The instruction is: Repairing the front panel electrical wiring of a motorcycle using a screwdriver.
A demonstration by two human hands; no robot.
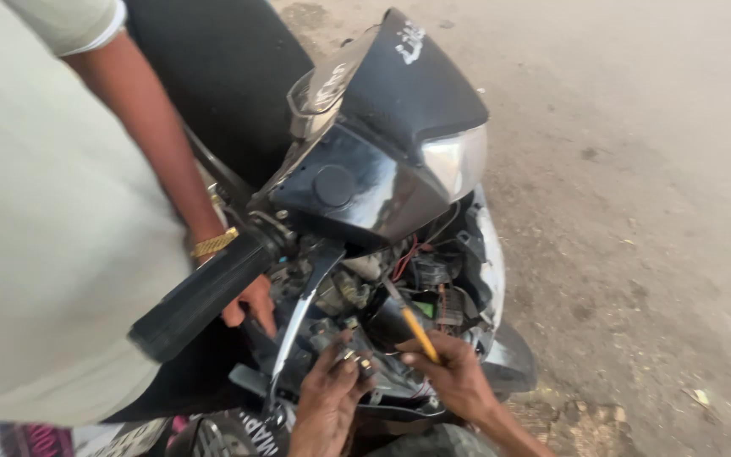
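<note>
Low in the frame, the person's left hand [327, 398] pinches a small metal fitting [357, 362] between its fingertips, down among the exposed wiring [412, 258] of a black scooter [382, 161]. Just right of it, the right hand [454, 372] is closed around a yellow-handled screwdriver [416, 330], whose shaft points up and left into the opened front. At left centre, another person's hand [251, 305], with a gold watch [215, 244] on its wrist, reaches behind the black handlebar grip [200, 296]. Dusty ground [636, 211] fills the right side.
</note>
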